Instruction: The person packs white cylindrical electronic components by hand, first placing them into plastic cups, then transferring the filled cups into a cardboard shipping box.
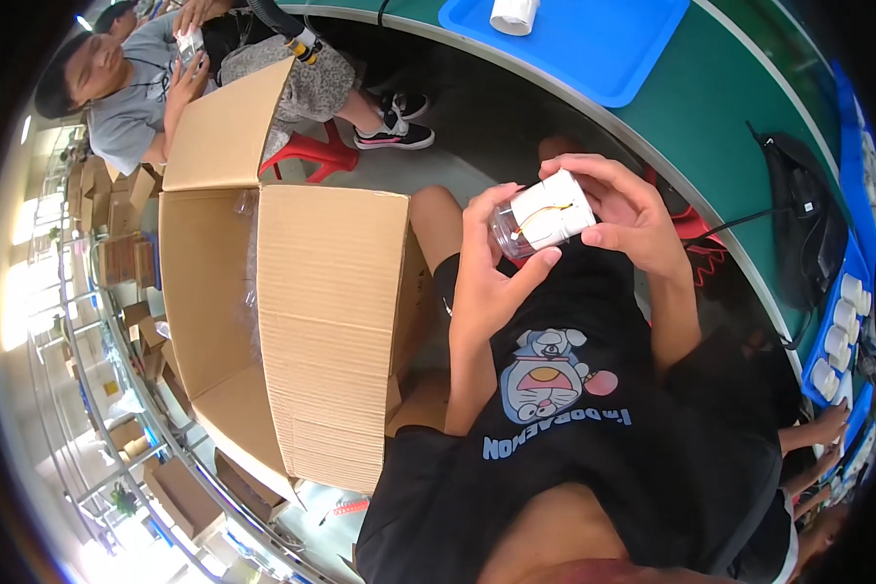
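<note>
Above my lap, both hands hold a white cylindrical device with a clear plastic cup at one end. A thin bundle of coloured wires with a small plug lies against its white side. My left hand grips the clear end, thumb along the lower side. Around the white end curl the fingers of my right hand, its thumb near the rim. The device is tilted, clear end toward the left. Close by on my left stands an open cardboard box with clear plastic wrapping inside.
A green worktable curves along the far and right sides, bearing a blue tray with a white cylindrical part. At right are a black bag and blue trays of white parts. A seated person is beyond the box.
</note>
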Tool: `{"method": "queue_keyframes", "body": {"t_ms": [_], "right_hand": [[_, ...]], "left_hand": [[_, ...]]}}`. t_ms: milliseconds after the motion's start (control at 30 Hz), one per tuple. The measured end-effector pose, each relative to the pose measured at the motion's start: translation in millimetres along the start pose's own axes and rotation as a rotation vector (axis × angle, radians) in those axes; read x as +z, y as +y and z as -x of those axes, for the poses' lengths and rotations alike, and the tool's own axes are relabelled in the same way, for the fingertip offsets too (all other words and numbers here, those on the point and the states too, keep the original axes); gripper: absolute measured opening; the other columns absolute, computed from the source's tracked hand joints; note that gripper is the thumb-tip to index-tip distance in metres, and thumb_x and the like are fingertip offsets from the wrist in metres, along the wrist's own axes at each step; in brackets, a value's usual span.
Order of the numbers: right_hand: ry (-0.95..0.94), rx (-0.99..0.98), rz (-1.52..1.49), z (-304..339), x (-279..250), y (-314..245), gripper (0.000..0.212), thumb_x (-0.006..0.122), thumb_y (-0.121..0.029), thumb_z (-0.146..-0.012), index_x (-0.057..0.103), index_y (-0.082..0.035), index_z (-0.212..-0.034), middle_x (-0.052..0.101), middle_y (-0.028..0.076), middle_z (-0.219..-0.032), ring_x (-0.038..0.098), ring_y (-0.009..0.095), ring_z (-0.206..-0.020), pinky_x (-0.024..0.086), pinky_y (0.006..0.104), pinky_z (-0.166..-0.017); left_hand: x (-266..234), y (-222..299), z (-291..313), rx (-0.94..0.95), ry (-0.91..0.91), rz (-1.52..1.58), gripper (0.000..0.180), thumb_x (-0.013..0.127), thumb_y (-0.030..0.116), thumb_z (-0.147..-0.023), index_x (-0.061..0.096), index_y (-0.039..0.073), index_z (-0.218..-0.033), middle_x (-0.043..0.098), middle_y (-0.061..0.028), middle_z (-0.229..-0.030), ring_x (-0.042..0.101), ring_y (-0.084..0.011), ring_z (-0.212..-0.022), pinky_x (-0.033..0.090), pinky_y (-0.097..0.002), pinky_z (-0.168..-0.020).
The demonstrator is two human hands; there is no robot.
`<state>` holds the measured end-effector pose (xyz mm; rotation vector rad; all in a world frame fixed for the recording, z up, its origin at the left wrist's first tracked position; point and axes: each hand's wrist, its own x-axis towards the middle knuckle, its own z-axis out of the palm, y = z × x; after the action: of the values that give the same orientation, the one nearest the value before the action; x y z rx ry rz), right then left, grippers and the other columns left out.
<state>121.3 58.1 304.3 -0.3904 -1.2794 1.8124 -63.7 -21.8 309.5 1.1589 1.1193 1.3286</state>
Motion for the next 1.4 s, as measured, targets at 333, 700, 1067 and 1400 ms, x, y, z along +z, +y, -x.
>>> {"method": "queue_keyframes", "body": {"t_ms": [333, 700, 1067, 1400], "right_hand": [[-0.091, 0.014, -0.102, -11, 11, 17, 0.061, 0.078, -0.005, -0.075, 0.054, 0.003, -0.131, 0.050, 0.018, -0.137, 0.049, 0.025, -0.127, 0.040, 0.0388, -0.108], [-0.059, 0.079, -0.174, -11, 18, 29, 0.065, 0.080, -0.013, -0.074, 0.054, 0.001, -0.132, 0.048, 0.021, -0.140, 0.045, 0.031, -0.132, 0.037, 0.0444, -0.111], [-0.094, 0.046, -0.195, -11, 20, 34, 0.054, 0.074, -0.008, -0.077, 0.058, 0.000, -0.128, 0.048, 0.018, -0.140, 0.049, 0.025, -0.127, 0.039, 0.0371, -0.108], [-0.088, 0.067, -0.296, -13, 25, 42, 0.045, 0.072, -0.007, -0.079, 0.063, 0.000, -0.123, 0.048, 0.017, -0.141, 0.051, 0.025, -0.125, 0.043, 0.0356, -0.104]], "left_hand": [[4, 1, 11, 0.054, 0.088, 0.123, 0.072, 0.077, -0.001, -0.078, 0.033, 0.006, -0.135, 0.042, -0.0124, -0.130, 0.052, -0.0222, -0.120, 0.048, -0.0336, -0.096], [1, -11, 17, 0.146, 0.176, 0.003, 0.075, 0.079, 0.003, -0.076, 0.033, 0.005, -0.136, 0.043, -0.0137, -0.132, 0.049, -0.0228, -0.122, 0.046, -0.0352, -0.099], [2, -24, 15, 0.266, 0.163, -0.034, 0.074, 0.080, 0.001, -0.075, 0.033, 0.008, -0.132, 0.038, -0.0170, -0.132, 0.049, -0.0255, -0.120, 0.050, -0.0357, -0.094], [7, -34, 16, 0.324, 0.286, -0.075, 0.073, 0.080, 0.003, -0.075, 0.031, 0.003, -0.130, 0.040, -0.0188, -0.133, 0.047, -0.0245, -0.122, 0.044, -0.0365, -0.099]]}}
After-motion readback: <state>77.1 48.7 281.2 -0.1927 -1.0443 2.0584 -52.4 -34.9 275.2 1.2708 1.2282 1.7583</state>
